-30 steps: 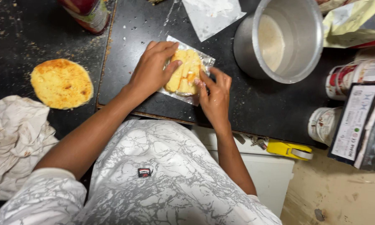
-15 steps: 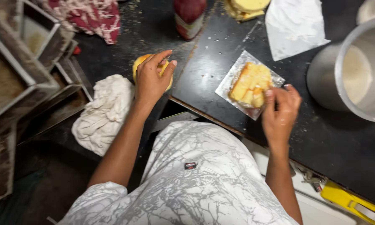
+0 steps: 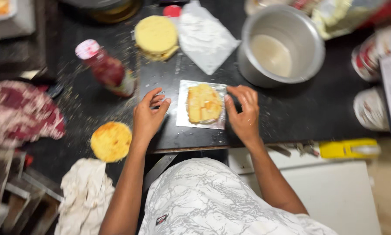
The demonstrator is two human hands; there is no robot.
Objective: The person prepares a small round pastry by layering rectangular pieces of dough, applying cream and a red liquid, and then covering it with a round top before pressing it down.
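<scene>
While spread, fingers [image 3: 232,102] flank sandwich [image 3: 203,103].

The foil [image 3: 183,114] under the sandwich [image 3: 203,103] is shiny, smooth metal sheet. The pot [image 3: 291,30] is dull brushed metal. The table [image 3: 300,109] is dark, glossy, crumb-speckled stone. The rag [image 3: 84,196] is crumpled cloth.

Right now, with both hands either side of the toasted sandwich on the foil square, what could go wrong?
1. The silver foil square lies near the black counter's front edge; tugging it could slide the golden toasted sandwich off.
2. The left hand is close to the red sauce bottle with white cap, lying tilted; a backward sweep might knock it.
3. The right hand sits just below the round steel pot; lifting carelessly may bump it.
</scene>
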